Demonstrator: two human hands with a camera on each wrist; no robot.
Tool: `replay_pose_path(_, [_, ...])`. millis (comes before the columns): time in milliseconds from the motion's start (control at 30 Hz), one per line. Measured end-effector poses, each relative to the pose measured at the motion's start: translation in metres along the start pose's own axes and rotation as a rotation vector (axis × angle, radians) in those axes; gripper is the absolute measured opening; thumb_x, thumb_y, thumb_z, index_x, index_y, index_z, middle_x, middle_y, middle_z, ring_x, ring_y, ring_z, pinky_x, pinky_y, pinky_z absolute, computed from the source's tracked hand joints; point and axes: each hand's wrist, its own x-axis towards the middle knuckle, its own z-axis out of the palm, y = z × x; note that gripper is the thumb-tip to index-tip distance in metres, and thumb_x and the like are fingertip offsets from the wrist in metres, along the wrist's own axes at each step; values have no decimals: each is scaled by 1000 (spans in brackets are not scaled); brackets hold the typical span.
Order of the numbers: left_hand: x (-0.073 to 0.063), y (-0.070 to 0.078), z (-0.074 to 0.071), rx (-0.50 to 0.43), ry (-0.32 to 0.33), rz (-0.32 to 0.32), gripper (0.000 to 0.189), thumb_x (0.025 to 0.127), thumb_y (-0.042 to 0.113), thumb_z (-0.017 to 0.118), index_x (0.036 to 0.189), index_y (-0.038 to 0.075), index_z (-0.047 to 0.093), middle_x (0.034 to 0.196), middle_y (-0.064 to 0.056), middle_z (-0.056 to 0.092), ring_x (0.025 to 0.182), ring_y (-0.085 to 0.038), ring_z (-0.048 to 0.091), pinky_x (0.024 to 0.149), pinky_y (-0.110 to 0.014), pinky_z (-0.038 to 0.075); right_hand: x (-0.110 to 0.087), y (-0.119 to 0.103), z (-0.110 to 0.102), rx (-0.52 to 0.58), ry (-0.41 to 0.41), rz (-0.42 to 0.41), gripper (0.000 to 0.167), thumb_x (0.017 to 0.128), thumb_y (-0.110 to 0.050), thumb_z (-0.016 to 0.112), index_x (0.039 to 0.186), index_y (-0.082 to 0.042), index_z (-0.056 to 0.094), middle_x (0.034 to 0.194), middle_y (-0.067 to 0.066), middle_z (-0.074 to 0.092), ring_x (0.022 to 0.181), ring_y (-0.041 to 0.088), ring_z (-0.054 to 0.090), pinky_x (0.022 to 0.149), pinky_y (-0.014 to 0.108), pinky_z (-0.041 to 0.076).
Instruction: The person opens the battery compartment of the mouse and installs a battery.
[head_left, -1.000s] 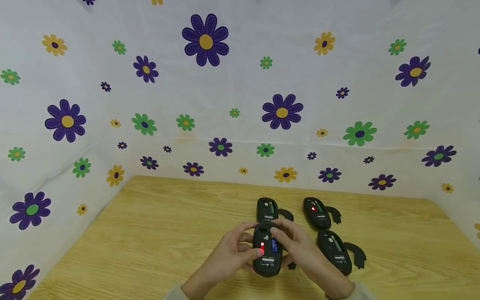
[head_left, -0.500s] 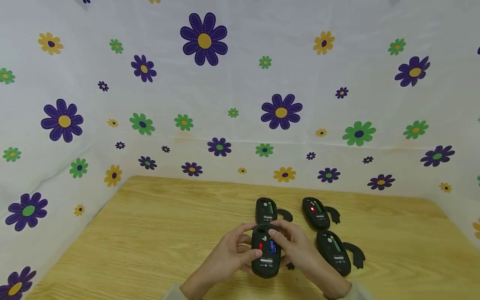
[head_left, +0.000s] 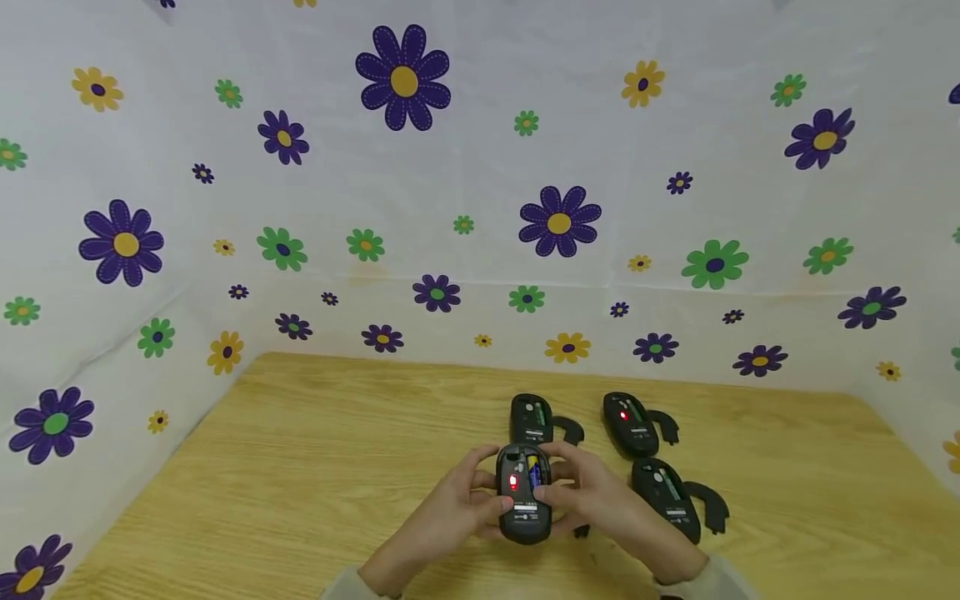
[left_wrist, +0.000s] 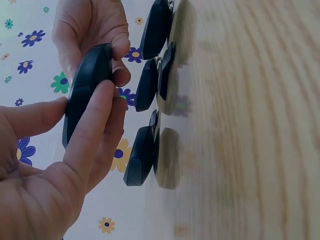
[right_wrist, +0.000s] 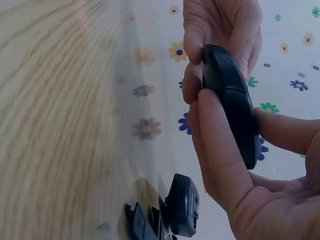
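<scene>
Both hands hold a black computer mouse (head_left: 524, 527), underside up, above the table. Its battery slot is uncovered and contains a blue-and-yellow battery (head_left: 534, 472); a red light glows beside it. My left hand (head_left: 459, 505) grips the left side, thumb on the underside. From the right, my right hand (head_left: 596, 503) grips the other side, its thumb at the lower end of the battery. In the left wrist view the mouse (left_wrist: 86, 97) appears edge-on between the fingers of both hands. The right wrist view likewise shows the mouse (right_wrist: 231, 102) from its side.
Three more overturned mice lie behind and to the right: one at back (head_left: 531, 418), a lit mouse (head_left: 628, 427) and a nearer mouse (head_left: 664, 500). Curved black covers (head_left: 708, 505) lie beside them. Another dark piece (head_left: 581, 531) is partly hidden by my right hand. Flowered cloth surrounds the wooden table (head_left: 337, 442).
My right thumb has slid down from the top of the battery slot to its lower end, uncovering the battery's yellow part. The mouse has shifted slightly left and up.
</scene>
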Motion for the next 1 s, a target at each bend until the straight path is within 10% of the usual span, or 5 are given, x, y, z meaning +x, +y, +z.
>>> replay_pose_path(1000, [5, -8, -8, 117, -145, -98, 54, 99, 3, 62, 146, -13, 42, 120, -14, 61, 93, -21, 65, 78, -39, 62, 9, 16, 0, -196, 63, 82, 69, 83, 7, 75, 141, 16, 38, 102, 19, 59, 84, 24, 67, 69, 42, 64])
